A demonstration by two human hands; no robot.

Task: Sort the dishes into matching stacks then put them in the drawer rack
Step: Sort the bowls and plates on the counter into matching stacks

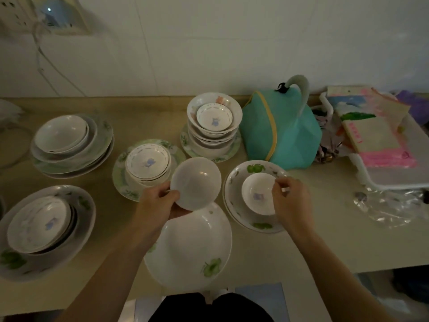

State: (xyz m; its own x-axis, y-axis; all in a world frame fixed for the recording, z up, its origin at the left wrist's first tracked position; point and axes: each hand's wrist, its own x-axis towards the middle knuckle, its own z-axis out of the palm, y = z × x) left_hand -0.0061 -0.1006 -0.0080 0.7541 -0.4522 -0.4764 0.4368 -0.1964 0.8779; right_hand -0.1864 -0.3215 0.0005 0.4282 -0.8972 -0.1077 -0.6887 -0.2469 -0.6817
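Left fingers (162,194) around plain bowl (196,183), right fingers (282,185) on small bowl's (257,196) rim.

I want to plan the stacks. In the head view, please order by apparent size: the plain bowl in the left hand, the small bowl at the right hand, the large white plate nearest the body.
1. Large white plate, though nearness to the camera exaggerates it.
2. Plain bowl, gripped by the left hand and raised, so perhaps inflated.
3. Small bowl, pinched by the right hand.

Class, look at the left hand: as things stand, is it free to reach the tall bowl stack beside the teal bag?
Probably not yet. The left hand already grips a plain white bowl, so it is occupied. The path itself looks open: nothing stands between it and the bowl stack by the teal bag.
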